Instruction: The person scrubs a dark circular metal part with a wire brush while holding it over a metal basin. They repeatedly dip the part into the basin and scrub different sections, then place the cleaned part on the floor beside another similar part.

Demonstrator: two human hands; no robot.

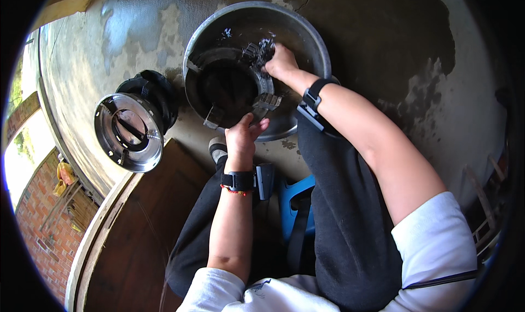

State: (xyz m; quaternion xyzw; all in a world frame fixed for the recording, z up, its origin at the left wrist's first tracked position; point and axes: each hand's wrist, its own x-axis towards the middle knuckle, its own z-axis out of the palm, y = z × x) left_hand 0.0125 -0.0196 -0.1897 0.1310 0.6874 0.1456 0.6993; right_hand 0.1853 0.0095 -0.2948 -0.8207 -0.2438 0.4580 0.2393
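A wide metal basin [307, 37] with dark water in it sits on the floor in front of me. A dark round metal ring part [264, 80] with block-like brackets rests tilted in the basin. My left hand [243, 133] grips its near edge, thumb on top, beside a ridged bracket [268, 101]. My right hand [282, 62] is inside the basin at the ring's far right side, its fingers closed around a dark crinkled clump [264, 53], perhaps a scourer. Blur and wet glints hide the clump's exact shape. Another ridged bracket [250, 49] shows beside the clump.
Left of the basin, a shiny slotted metal dish [154, 141] leans against black round parts [164, 90]. A brown wooden panel [139, 217] stands near my left leg. Between my legs is a blue plastic stool [287, 205]. The concrete floor [348, 25] has wet patches.
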